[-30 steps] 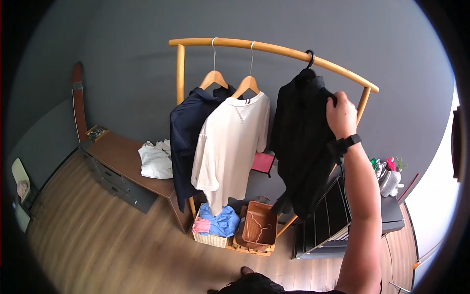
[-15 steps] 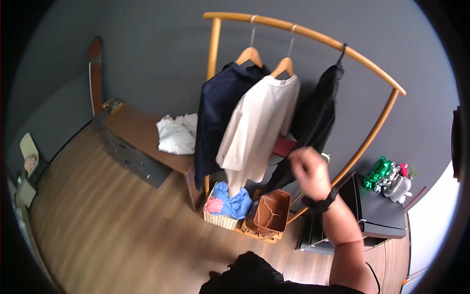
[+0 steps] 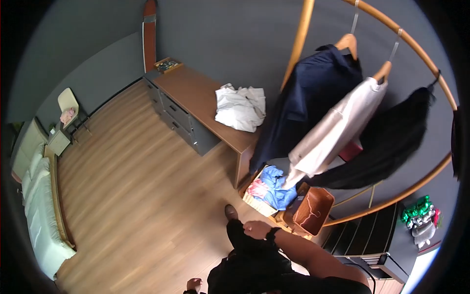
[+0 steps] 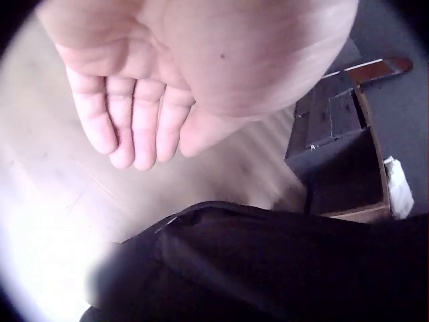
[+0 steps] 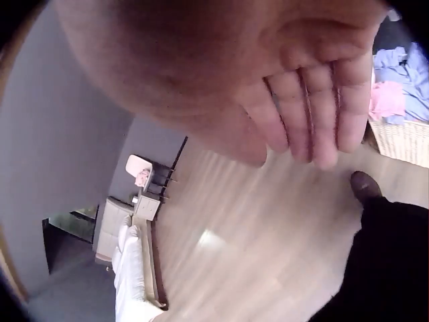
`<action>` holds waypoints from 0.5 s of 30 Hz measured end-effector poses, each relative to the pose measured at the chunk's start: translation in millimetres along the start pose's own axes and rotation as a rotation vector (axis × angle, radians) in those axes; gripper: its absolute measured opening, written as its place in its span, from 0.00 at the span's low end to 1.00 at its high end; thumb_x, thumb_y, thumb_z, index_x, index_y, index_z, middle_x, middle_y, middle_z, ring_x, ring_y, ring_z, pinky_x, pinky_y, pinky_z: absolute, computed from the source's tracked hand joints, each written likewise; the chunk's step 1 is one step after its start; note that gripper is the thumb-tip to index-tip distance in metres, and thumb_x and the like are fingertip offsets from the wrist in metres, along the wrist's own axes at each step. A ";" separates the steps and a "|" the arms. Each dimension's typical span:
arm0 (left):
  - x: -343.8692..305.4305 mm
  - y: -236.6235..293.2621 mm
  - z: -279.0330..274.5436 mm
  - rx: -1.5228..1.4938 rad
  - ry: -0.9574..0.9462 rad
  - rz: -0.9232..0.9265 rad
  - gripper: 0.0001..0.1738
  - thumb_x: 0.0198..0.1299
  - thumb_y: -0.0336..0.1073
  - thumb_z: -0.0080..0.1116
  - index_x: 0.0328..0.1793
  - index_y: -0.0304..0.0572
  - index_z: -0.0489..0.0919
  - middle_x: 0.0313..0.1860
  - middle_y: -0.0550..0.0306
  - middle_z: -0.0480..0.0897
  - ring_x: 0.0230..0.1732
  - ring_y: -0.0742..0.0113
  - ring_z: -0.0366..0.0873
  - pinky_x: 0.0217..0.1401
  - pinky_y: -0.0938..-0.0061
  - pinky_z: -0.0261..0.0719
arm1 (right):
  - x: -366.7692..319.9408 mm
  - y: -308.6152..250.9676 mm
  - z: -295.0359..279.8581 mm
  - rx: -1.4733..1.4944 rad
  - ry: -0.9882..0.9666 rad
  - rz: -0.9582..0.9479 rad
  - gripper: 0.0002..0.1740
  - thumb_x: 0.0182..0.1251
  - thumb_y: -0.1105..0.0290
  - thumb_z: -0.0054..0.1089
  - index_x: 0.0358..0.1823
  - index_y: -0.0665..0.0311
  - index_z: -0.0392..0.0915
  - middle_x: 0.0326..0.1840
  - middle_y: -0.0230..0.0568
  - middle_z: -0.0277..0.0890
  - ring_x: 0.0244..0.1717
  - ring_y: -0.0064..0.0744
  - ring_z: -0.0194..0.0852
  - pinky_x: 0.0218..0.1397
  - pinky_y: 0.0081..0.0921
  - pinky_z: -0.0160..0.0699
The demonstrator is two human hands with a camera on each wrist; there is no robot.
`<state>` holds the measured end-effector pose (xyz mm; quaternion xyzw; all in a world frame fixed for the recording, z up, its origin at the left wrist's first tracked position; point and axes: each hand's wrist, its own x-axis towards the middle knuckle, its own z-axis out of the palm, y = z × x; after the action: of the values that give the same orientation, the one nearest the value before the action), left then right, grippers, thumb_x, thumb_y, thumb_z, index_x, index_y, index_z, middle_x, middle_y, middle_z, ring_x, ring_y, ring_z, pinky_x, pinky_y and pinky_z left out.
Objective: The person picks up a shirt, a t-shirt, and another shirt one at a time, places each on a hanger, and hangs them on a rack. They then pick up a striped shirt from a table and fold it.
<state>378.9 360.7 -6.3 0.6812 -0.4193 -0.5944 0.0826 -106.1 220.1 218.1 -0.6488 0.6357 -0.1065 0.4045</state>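
Note:
My right hand (image 3: 257, 229) hangs low in front of my body in the head view, with nothing in it. In the right wrist view its fingers (image 5: 318, 114) hang loosely bent over the floor. At the bottom edge of the head view my left hand (image 3: 194, 284) is partly visible; the left wrist view shows its palm and relaxed fingers (image 4: 144, 127) holding nothing. On the wooden clothes rack (image 3: 297, 46) hang a navy shirt (image 3: 313, 93) and a beige shirt (image 3: 338, 127) on wooden hangers. A black garment (image 3: 391, 142) hangs right of them, swung at a slant.
Under the clothes stand a wicker basket (image 3: 259, 206) of blue and pink clothes and a brown basket (image 3: 318, 198) with a hanger inside. White clothing (image 3: 240, 108) lies on the desk (image 3: 196, 93). A black cabinet (image 3: 382, 230) stands at right, a bed (image 3: 41, 220) and chair (image 3: 67, 100) at far left.
My right hand has let go of the black garment on the rack and dropped to my front. The view has turned left, bringing the bed and my left hand into sight.

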 end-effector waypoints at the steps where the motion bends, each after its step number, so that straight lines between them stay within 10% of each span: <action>1: -1.0 2.1 -4.5 -0.091 -0.035 -0.086 0.19 0.61 0.30 0.60 0.58 0.32 0.79 0.54 0.49 0.85 0.52 0.60 0.82 0.50 0.67 0.81 | 31.4 0.8 -5.9 -0.056 -0.046 0.079 0.18 0.66 0.55 0.57 0.51 0.55 0.80 0.47 0.41 0.84 0.52 0.46 0.82 0.57 0.39 0.79; 11: 35.1 75.6 -2.0 0.108 0.073 -0.213 0.17 0.69 0.49 0.51 0.56 0.53 0.81 0.46 0.52 0.83 0.49 0.52 0.78 0.52 0.47 0.76 | 233.5 -19.2 -86.8 0.146 0.080 -0.079 0.15 0.67 0.62 0.59 0.50 0.61 0.81 0.44 0.45 0.85 0.48 0.41 0.84 0.53 0.34 0.81; 15: 81.8 165.2 -46.3 0.385 0.136 0.023 0.18 0.64 0.38 0.58 0.57 0.36 0.79 0.50 0.48 0.84 0.49 0.59 0.81 0.51 0.65 0.79 | 273.1 -6.1 -131.9 0.258 0.233 -0.061 0.13 0.65 0.67 0.59 0.49 0.62 0.80 0.43 0.43 0.85 0.47 0.40 0.85 0.51 0.34 0.81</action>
<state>336.7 183.3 47.1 0.7179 -0.5266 -0.4551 -0.0143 -141.4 -81.0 205.2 -0.5937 0.6395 -0.2736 0.4046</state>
